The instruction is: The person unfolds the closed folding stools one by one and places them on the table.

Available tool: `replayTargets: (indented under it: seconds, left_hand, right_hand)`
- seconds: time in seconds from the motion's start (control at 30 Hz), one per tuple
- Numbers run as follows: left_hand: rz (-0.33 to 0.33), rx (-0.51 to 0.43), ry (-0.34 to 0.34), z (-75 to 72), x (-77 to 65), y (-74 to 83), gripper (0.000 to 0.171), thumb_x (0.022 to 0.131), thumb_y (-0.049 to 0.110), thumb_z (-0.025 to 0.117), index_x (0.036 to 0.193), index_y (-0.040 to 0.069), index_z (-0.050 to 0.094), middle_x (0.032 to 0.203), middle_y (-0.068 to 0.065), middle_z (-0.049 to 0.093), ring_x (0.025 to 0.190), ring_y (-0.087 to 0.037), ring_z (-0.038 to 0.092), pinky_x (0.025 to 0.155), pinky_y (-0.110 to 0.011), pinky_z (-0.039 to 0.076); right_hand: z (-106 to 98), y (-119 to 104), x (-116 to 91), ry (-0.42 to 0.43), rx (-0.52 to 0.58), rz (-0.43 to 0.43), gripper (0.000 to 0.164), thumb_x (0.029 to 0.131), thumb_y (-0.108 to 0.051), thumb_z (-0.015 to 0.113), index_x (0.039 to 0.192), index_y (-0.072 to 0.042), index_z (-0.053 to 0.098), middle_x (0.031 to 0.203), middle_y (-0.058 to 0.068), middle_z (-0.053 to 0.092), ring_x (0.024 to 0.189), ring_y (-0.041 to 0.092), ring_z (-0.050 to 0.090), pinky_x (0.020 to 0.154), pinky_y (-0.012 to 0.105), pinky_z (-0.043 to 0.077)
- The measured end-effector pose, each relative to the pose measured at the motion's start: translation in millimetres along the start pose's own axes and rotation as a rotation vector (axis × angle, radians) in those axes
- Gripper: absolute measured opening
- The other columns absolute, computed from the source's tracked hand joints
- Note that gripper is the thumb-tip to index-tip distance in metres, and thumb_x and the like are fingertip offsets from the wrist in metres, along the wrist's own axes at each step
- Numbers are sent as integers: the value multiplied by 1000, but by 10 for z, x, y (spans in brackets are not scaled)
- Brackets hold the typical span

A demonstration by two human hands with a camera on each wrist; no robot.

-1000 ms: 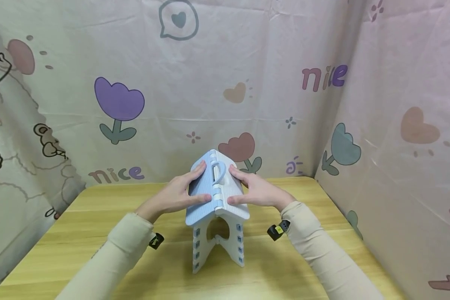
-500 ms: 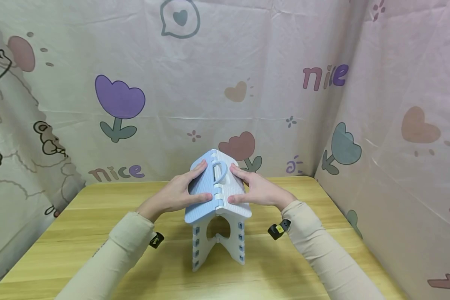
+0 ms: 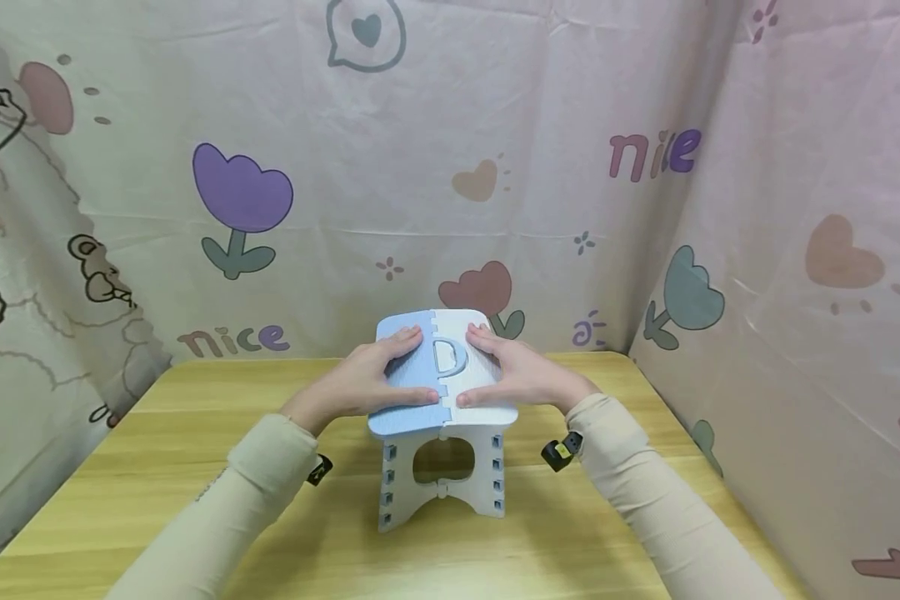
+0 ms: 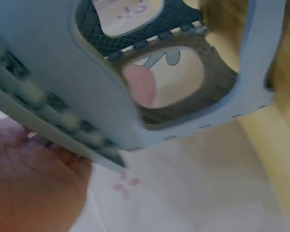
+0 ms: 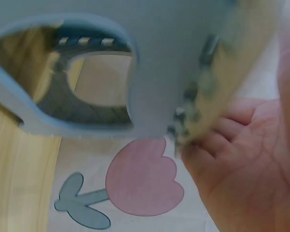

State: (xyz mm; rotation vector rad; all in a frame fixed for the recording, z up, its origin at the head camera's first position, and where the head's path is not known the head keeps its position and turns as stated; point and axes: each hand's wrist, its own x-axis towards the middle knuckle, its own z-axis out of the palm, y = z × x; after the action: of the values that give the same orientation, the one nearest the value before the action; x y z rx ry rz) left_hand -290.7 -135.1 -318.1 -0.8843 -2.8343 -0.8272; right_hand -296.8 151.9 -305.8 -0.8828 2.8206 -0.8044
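In the head view, a small folding step stool (image 3: 447,423) stands on the table, with a blue left seat half (image 3: 408,419), a white right half and pale legs. A blue carry handle (image 3: 450,357) lies at the middle seam. My left hand (image 3: 367,379) presses the blue half with thumb and fingers spread on top. On the white half, my right hand (image 3: 525,373) presses in the same way. The left wrist view shows the stool's blue-grey side panel (image 4: 101,82) and the left palm (image 4: 34,179); the right wrist view shows the right palm (image 5: 251,159) beside the seat edge.
The stool stands on a wood-grain table (image 3: 270,467). A printed curtain (image 3: 360,183) with flowers and lettering hangs behind the table, and more curtain (image 3: 817,350) runs along the right side. Each wrist wears a small black camera.
The stool's seat has gone from a peaked roof shape to nearly flat. Its legs have spread apart, and both hands have tipped flatter with the panels.
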Motion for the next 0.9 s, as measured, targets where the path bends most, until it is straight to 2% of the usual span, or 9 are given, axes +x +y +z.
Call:
replayTargets:
  seconds: [0.1, 0.3, 0.53, 0.67, 0.8, 0.9]
  left_hand:
    - [-16, 39, -17, 1, 11, 46, 107, 87, 67, 81, 167, 10, 37, 176, -11, 30, 164, -37, 28, 133, -59, 33]
    - [-30, 39, -27, 0, -24, 61, 107, 87, 67, 80, 168, 11, 36, 176, -9, 29, 165, -35, 27, 133, -59, 32]
    - [-12, 18, -40, 26, 9, 23, 107, 87, 67, 81, 167, 11, 37, 176, -7, 31, 165, -35, 27, 134, -59, 31]
    - [23, 12, -43, 74, 10, -14, 105, 88, 64, 81, 166, 10, 39, 175, -9, 34, 163, -37, 30, 133, -59, 33]
    - [42, -32, 40, 75, -103, -69, 96, 93, 55, 80, 165, 5, 40, 173, -12, 36, 162, -37, 33, 133, -57, 32]
    - [13, -51, 130, 34, -292, -167, 85, 102, 50, 71, 165, 2, 37, 173, -15, 33, 162, -39, 32, 133, -59, 29]
  right_hand:
    - [19, -6, 4, 3, -28, 19, 111, 87, -56, 84, 170, -7, 30, 179, 8, 23, 167, 30, 19, 137, 53, 25]
    - [36, -33, -17, -3, -34, 25, 110, 87, -56, 84, 170, -8, 29, 179, 7, 22, 168, 29, 19, 137, 54, 25]
    - [54, -36, -79, 16, -37, 32, 110, 88, -57, 83, 170, -7, 29, 179, 8, 23, 167, 30, 19, 137, 54, 26]
    - [110, -10, -131, 21, -34, 25, 109, 89, -57, 82, 169, -4, 29, 179, 11, 21, 168, 31, 17, 137, 54, 25]
    - [133, 70, -201, 78, 43, 6, 103, 96, -53, 77, 170, -5, 24, 179, 13, 19, 167, 35, 19, 136, 59, 24]
    - [143, 197, -315, 150, 101, 2, 90, 105, -49, 66, 172, -9, 20, 179, 13, 19, 165, 39, 23, 134, 63, 24]
